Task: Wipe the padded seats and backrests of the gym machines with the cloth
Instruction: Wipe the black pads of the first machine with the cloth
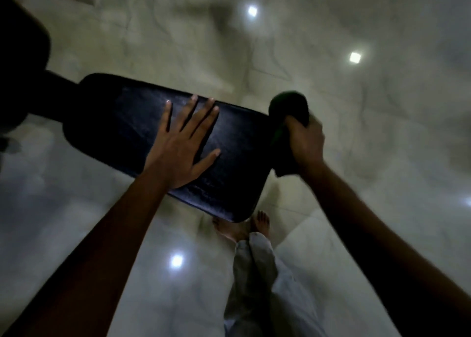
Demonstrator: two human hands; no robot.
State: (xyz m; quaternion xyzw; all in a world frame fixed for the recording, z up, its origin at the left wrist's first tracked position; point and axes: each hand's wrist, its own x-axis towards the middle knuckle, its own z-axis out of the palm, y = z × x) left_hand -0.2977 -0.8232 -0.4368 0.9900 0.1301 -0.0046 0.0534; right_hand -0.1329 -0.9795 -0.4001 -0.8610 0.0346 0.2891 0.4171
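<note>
The left hand (178, 145) lies flat, fingers spread, on the black padded seat (122, 122), while the right hand (304, 140) grips the green cloth (289, 107) just off the seat's right end.

It is dim in here, the whole scene murky and grey-green. The only light shows as square ceiling lamps mirrored in the glossy floor (356, 158): two bright white spots far right (252, 11) (354, 57), one near the middle (177, 260), and a faint one at the right edge. Each spot is blown out with a soft halo. The black padded seat (229, 163) catches a weak sheen across its top. Both forearms fall into near-black shadow. The floor's veining is smeared with motion blur, worst far away and around the cloth (288, 107). Straight lines bend toward the edges.
</note>
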